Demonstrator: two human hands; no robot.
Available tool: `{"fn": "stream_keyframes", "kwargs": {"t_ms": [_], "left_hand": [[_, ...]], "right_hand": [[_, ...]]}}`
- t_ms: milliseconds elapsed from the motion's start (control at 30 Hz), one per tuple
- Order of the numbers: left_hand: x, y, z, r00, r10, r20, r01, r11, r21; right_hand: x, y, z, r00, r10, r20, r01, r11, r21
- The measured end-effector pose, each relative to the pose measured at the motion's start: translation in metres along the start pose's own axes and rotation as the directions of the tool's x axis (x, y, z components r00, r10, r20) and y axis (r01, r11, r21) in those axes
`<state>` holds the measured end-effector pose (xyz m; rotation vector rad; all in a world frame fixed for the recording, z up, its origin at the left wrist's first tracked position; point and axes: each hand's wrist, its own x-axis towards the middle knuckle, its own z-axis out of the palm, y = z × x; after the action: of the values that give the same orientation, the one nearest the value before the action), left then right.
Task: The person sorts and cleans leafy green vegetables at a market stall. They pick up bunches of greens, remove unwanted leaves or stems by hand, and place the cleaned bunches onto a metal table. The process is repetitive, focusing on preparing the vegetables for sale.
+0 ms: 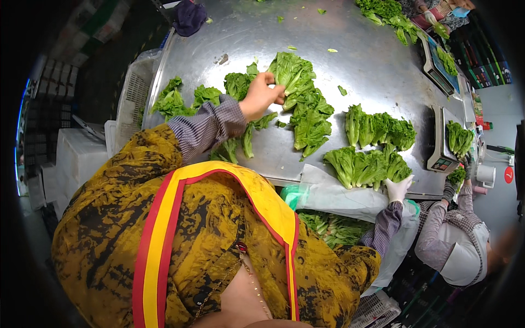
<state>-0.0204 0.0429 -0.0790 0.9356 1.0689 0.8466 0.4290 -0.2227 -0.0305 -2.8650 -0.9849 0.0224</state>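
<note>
My left hand (262,95), bare, is at the base of a head of green leaf lettuce (292,73) on the metal table (254,24); whether the fingers grip it cannot be told. More lettuce (311,119) lies just below that head. My right hand (398,188), in a white glove, touches the stem end of a lettuce head (396,167) at the right of a row by the table's near edge. Behind this row lies a second row of lettuce (379,129). Loose leaves (172,100) lie around my left forearm.
A lined crate of lettuce (336,229) stands below the table's near edge. Two weighing scales (441,139) (434,67) are at the right. A co-worker (455,246) handles lettuce there; another person's hands (430,18) are at the top right. A white plastic crate (133,98) stands at the left.
</note>
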Motion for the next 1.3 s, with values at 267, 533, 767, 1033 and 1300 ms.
{"fn": "stream_keyframes", "kwargs": {"t_ms": [267, 533, 767, 1033, 1300], "left_hand": [[0.055, -0.003, -0.010, 0.972, -0.213, 0.098, 0.194, 0.966, 0.173], [0.043, 0.003, -0.037, 0.979, -0.199, 0.044, 0.193, 0.976, 0.104], [0.007, 0.016, -0.041, 0.868, -0.042, 0.495, 0.369, 0.722, -0.586], [-0.042, 0.021, -0.037, 0.816, -0.020, 0.578, 0.434, 0.681, -0.590], [-0.061, -0.022, -0.063, 0.777, -0.127, 0.616, 0.548, 0.619, -0.563]], "right_hand": [[-0.064, -0.051, -0.055, 0.978, -0.056, -0.201, 0.022, 0.986, -0.166], [-0.114, -0.181, -0.041, 0.749, -0.562, -0.352, 0.642, 0.746, 0.176], [-0.154, -0.284, -0.010, 0.732, -0.614, -0.295, 0.608, 0.395, 0.689], [-0.186, -0.364, 0.026, 0.686, -0.525, -0.504, 0.713, 0.343, 0.612], [-0.221, -0.353, 0.073, 0.784, -0.539, -0.307, 0.542, 0.355, 0.762]]}}
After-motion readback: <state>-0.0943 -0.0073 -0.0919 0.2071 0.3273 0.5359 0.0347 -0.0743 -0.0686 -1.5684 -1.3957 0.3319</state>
